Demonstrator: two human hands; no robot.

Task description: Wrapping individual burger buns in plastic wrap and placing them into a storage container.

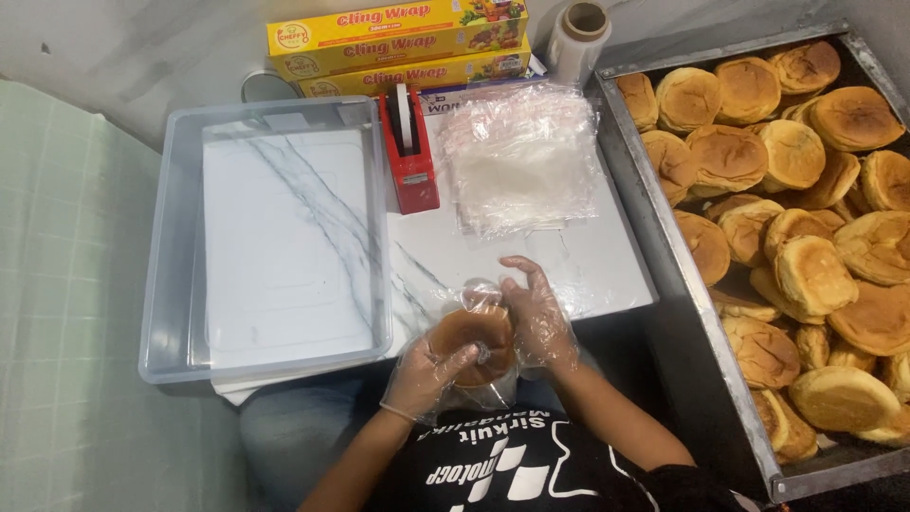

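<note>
Left hand [428,374], thin plastic glove on, cups brown bun [479,341] from below. Right hand [536,318], also gloved, touches bun's upper right side, clear bag [474,296] bunched around it. Beyond grip: red tape dispenser [409,152], stack of clear bags [521,156]. Left of grip: clear plastic tub [171,256]. Right of grip: metal tray [664,237] heaped with buns [806,228].
</note>
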